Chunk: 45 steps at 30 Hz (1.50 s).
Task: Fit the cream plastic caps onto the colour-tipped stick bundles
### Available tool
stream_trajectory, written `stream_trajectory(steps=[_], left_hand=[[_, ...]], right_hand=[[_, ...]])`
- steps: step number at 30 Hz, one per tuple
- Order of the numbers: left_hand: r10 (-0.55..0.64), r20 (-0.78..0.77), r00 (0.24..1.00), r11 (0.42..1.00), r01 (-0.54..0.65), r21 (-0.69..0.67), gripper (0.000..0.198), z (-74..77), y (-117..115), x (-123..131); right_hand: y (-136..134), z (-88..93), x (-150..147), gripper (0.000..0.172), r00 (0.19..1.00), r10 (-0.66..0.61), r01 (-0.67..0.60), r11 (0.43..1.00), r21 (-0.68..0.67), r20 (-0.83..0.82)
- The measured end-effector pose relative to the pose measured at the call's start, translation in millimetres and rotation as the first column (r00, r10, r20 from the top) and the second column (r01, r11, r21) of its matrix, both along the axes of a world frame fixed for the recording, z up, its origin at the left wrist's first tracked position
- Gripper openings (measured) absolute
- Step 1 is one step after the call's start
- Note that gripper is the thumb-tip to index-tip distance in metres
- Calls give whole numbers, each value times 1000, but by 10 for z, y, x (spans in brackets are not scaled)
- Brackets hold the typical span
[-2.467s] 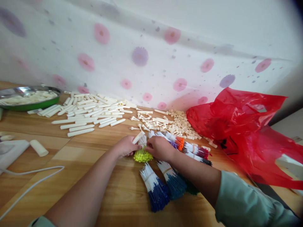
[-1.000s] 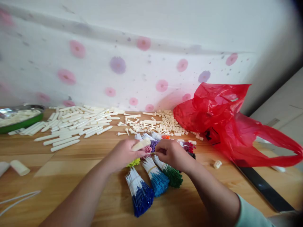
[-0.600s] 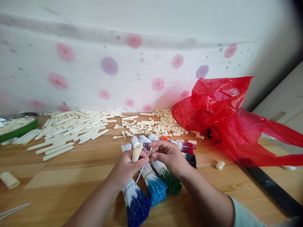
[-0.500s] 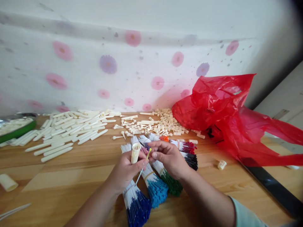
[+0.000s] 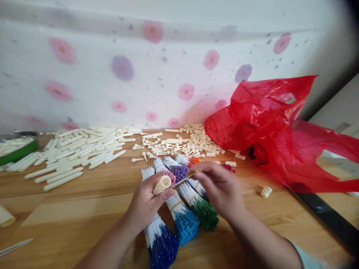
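Observation:
My left hand (image 5: 141,203) is closed around a cream plastic tube (image 5: 162,185), its open end tilted up to the right, showing slots inside. A thin stick with a white shaft and yellowish end (image 5: 185,179) is pinched in my right hand (image 5: 224,188). The stick's white end points toward the left thumb and the tube's mouth; whether it touches them I cannot tell. Below the hands lie banded bundles of white sticks with coloured ends: dark blue (image 5: 162,243), light blue (image 5: 187,226) and green (image 5: 206,215). Behind them are purple (image 5: 179,172), pink and orange-ended bundles.
Cream pointed tubes (image 5: 64,179) are heaped at the back left, beside a green-sided tray (image 5: 28,151). Small cream plugs and slotted pieces (image 5: 196,142) spread along the back. A red plastic bag (image 5: 269,123) and a dark flat bar (image 5: 325,216) lie on the right.
My right hand has drawn away to the right, and the stick has swung from steep to nearly level. The tube's mouth has tipped toward the right hand and the camera.

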<state>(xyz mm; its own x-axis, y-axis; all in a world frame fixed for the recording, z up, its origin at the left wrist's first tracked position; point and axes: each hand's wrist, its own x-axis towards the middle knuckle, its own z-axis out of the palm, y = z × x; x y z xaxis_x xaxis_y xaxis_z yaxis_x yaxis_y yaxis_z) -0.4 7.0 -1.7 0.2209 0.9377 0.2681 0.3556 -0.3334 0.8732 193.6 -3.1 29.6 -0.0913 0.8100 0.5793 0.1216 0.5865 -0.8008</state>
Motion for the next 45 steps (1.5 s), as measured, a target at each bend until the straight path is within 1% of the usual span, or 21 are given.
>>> stream_trajectory(steps=[2,3,4,6,9,10,12,14,17,19,21,24,27,32,37,39,41,43,45], left_hand=[[-34,-51,998,996,38,78,19,-24,20,-36],[-65,-65,996,991,72,110,20,-38,29,-50],[-97,-72,993,985,106,138,20,-52,38,-61],[-141,-78,987,971,153,183,19,-77,50,-69],[-144,-102,984,965,163,208,17,-96,55,-53],[-136,-119,984,966,159,205,17,-95,53,-44],[-132,-153,979,965,163,207,20,-85,45,-27],[-130,-189,973,965,168,201,23,-67,35,-17],[-119,-225,967,976,156,154,34,-35,16,-18],[-116,-218,969,980,148,136,45,-18,5,-23],[-136,-186,973,975,165,150,52,-12,-3,-28],[-181,-149,972,961,207,185,50,-23,-6,-36],[-222,-156,963,951,249,185,45,-40,1,-42],[-282,-161,946,938,307,162,44,-26,11,-35],[-283,-169,944,939,309,149,32,-17,8,-27],[-276,-184,943,943,302,137,34,-32,10,-34],[-279,-195,940,940,309,144,42,-41,12,-45],[-291,-198,936,929,326,175,50,-30,9,-54],[-286,-211,935,925,327,196,53,8,-3,-58]], right_hand=[[-143,142,136,16,987,-111,128,981,149,-114],[-228,206,192,18,981,-134,162,964,213,-137],[-315,260,234,19,983,-138,167,948,271,-122],[-465,340,277,23,993,-117,110,938,327,2],[-559,394,260,35,971,-58,-19,949,315,234],[-550,397,240,40,957,-34,-61,948,313,287],[-490,378,190,44,946,6,-122,932,342,324],[-412,330,134,42,958,18,-129,919,373,286],[-336,245,68,39,981,9,-87,916,392,196],[-326,212,53,39,985,4,-70,921,383,171],[-337,211,59,40,985,-11,-54,927,372,171],[-360,256,82,41,973,1,-87,928,362,233],[-372,312,99,40,954,28,-137,926,353,300],[-404,356,111,36,947,37,-152,927,343,319],[-445,371,90,35,941,10,-126,939,321,340],[-438,369,73,34,948,13,-120,941,318,319],[-410,352,52,34,954,21,-123,936,329,299],[-366,306,24,32,957,9,-113,933,341,291],[-309,227,-13,28,958,-25,-79,936,343,287]])
